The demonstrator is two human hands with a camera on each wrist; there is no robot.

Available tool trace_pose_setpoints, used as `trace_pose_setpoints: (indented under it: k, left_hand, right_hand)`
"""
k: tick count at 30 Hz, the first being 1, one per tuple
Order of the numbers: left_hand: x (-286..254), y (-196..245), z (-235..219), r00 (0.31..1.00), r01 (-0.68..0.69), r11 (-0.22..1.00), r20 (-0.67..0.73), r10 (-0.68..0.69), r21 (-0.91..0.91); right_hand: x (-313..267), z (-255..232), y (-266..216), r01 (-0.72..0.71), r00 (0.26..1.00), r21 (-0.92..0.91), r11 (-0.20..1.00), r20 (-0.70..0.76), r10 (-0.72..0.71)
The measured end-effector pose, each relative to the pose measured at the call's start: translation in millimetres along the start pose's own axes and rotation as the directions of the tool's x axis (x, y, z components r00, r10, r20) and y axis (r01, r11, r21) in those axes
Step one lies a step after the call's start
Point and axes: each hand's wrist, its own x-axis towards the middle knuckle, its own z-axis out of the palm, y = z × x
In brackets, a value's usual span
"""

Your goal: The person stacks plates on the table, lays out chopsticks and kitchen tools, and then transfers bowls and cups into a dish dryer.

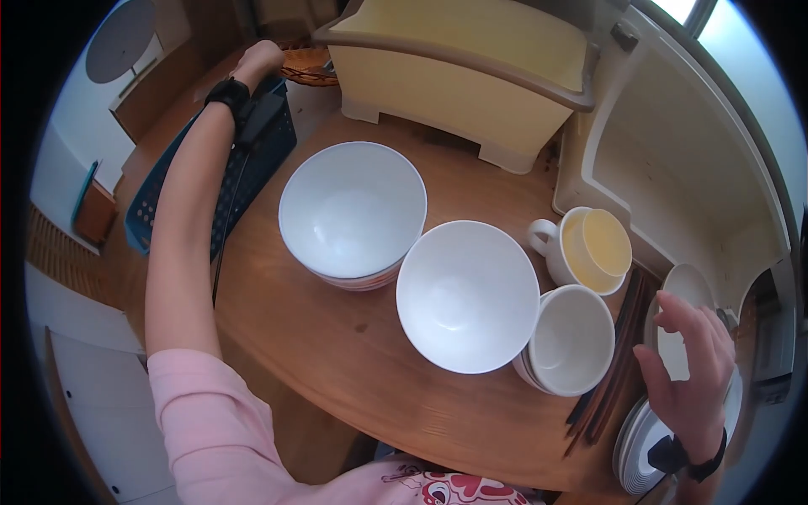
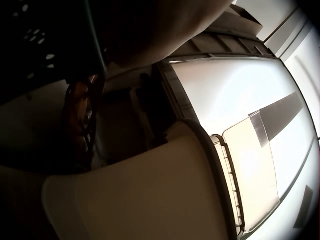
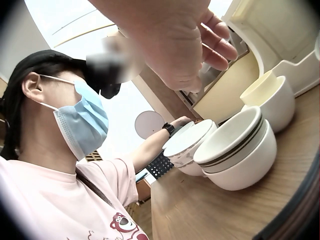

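At the far end of the blue basket (image 1: 265, 135), my left hand (image 1: 257, 62) is curled over the rim; its fingertips are hidden. In the left wrist view the hand (image 2: 165, 35) is dark beside the perforated basket wall (image 2: 45, 45). My right hand (image 1: 694, 362) hovers over white plates (image 1: 641, 454) at the right, thumb and fingers apart, holding nothing. Between the hands stand a stack of bowls (image 1: 353, 210), another white bowl (image 1: 468, 296), stacked cups (image 1: 572, 341) and a mug (image 1: 555, 244) with a yellow cup (image 1: 608, 241) in it. Dark chopsticks (image 1: 608, 379) lie beside the cups.
A large cream container (image 1: 446, 93) stands at the back of the wooden table (image 1: 328, 311). A cream rack or lid (image 1: 682, 168) leans at the back right. A wicker basket (image 1: 310, 67) sits beyond the left hand.
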Motion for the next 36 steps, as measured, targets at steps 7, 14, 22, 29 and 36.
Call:
trace_pose_setpoints:
  k: [7, 14, 22, 29, 36]
  left_hand:
    - [18, -16, 21, 0.989, -0.148, 0.98, 0.016, 0.148, 0.129]
    - [-22, 5, 0, 0.992, -0.074, 0.99, 0.111, 0.06, 0.119]
    - [-21, 4, 1, 0.951, -0.095, 0.993, 0.3, 0.07, 0.068]
    - [-50, 23, -6, 0.992, -0.125, 0.964, 0.066, 0.112, 0.237]
    - [-91, 69, -6, 0.941, -0.334, 0.91, 0.03, 0.338, 0.243]
  right_hand:
    - [-1, 1, 1, -0.034, 0.999, -0.01, 0.999, 0.009, 0.034]
    - [-6, 0, -1, -0.076, 0.997, -0.023, 0.997, 0.019, 0.076]
    - [-4, -1, -1, -0.061, 0.998, -0.026, 0.998, 0.034, 0.062]
    - [-6, -1, 0, -0.046, 0.998, -0.031, 0.998, 0.031, 0.047]
    - [-6, -3, 1, -0.032, 0.999, -0.026, 0.999, 0.042, 0.033]
